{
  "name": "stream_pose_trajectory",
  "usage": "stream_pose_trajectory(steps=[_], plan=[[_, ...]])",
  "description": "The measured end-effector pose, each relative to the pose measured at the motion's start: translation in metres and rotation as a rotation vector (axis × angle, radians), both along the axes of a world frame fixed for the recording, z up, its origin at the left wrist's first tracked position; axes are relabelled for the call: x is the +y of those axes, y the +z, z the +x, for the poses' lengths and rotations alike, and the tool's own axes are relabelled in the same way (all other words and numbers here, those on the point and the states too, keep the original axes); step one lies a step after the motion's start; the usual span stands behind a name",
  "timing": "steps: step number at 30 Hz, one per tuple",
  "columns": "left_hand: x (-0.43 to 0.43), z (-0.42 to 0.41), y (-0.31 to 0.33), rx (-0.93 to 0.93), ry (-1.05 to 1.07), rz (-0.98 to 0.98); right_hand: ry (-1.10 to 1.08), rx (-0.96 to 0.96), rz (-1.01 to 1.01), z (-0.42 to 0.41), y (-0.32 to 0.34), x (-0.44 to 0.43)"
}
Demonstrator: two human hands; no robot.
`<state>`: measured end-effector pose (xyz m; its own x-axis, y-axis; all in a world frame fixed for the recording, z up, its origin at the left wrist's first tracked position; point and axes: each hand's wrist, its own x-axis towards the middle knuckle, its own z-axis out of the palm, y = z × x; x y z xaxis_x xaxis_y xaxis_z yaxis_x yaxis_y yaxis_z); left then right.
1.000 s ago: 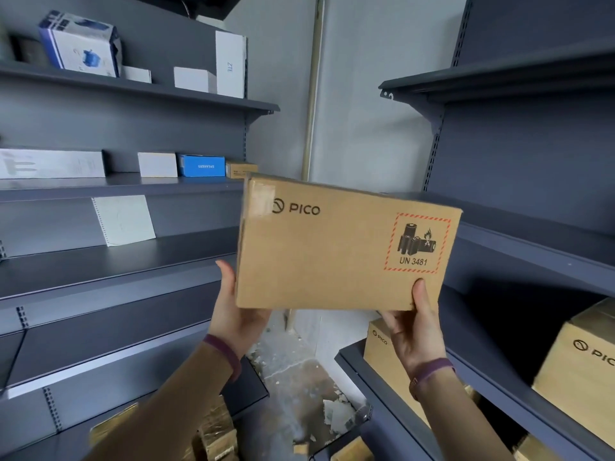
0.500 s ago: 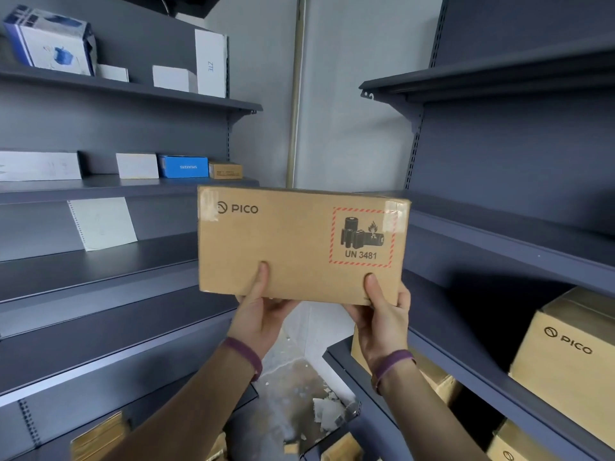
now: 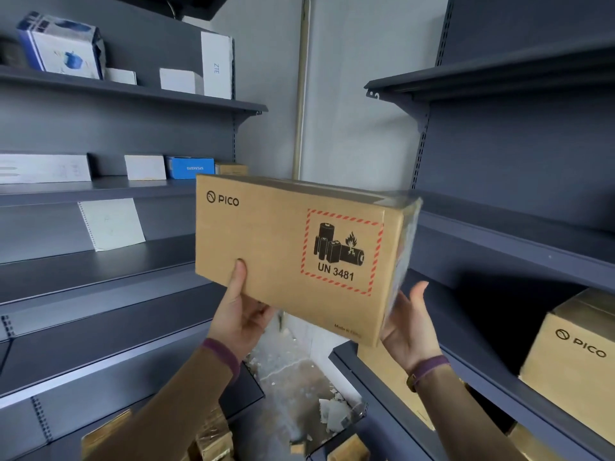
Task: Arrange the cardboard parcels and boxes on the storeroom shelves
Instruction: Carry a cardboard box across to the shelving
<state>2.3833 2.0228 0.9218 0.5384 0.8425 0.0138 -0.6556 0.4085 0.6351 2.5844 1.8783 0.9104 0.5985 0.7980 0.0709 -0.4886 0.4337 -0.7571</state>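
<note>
Grey left shelves (image 3: pixel 100 277) and right shelves (image 3: pixel 515 234) flank a pale wall. Between them, at mid height, a cardboard box (image 3: pixel 283 261) is held in the air. It touches no shelf and tilts so that its right end sits lower and nearer the right shelves. Its front face shows a PICO mark and a battery label.

A second box (image 3: pixel 572 354) stands on a lower right shelf, well apart from the held one.

The left hand (image 3: pixel 239 314) is below the box's bottom left edge and pinches it, thumb up the front face and fingers curled underneath. The right hand (image 3: pixel 409 331) is at the lower right corner, open, palm against the end face and thumb straight up. Its fingers are hidden behind the box.

A small blue box (image 3: pixel 191 168) lies on a left shelf, behind the held box's top left corner.
</note>
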Motion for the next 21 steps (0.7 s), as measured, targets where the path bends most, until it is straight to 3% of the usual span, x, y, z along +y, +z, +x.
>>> stream_pose_trajectory(steps=[11,14,18,21], plan=[[0.0,0.005,-0.003,0.159,-0.065,0.022,-0.052,0.047,0.11,0.016,-0.012,-0.024],[-0.006,0.011,0.002,0.184,-0.073,0.125,-0.069,0.02,0.106,0.016,-0.013,-0.027],[-0.01,0.018,0.009,0.306,0.068,0.312,-0.123,0.022,0.089,0.008,-0.014,-0.026],[-0.006,0.017,0.012,0.339,-0.008,0.473,-0.196,0.049,0.076,-0.002,-0.014,-0.021]])
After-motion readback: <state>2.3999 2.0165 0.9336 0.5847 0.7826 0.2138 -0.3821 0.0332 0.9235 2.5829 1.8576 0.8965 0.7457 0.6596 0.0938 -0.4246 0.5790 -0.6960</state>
